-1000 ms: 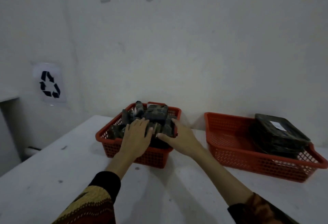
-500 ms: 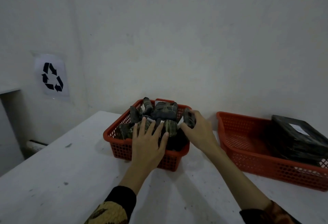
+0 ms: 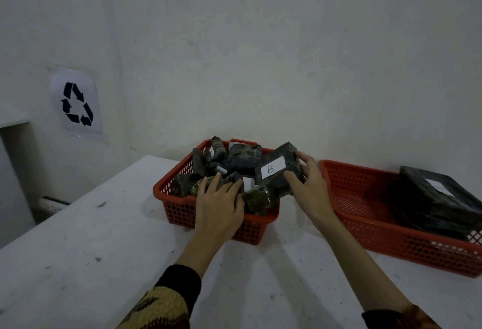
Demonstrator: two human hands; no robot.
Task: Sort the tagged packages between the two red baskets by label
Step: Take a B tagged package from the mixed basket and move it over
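A white worktop (image 3: 78, 263) carries two red baskets side by side near its far edge, close to the wall; the left basket (image 3: 182, 206) is heaped with dark wrapped packages (image 3: 242, 159), several showing small white tags; the right basket (image 3: 365, 214) holds a stack of flat black packages (image 3: 433, 198) at its right end, the top one bearing a white tag whose letter is too blurred to read, while its left part shows bare mesh.

The right hand (image 3: 310, 187) grasps a black package (image 3: 280, 169) over the right rim of the left basket, thumb on the face just below its white tag (image 3: 272, 168), fingers curled round the far right edge; the package is tilted toward the camera and its tag reads B in green; whether its lower end rests on the heap, I cannot tell.

The left hand (image 3: 220, 203) lies palm down across the near rim of the left basket, fingers spread and fairly straight, pressing on the greenish packages (image 3: 258, 198) at the front of the heap; its grip is released, closed round nothing.

Both forearms reach in from the near edge of the worktop; patterned sleeves (image 3: 161, 302) with dark cuffs show at the bottom.

On the left wall hangs a paper sheet with a black recycling sign (image 3: 77, 104).
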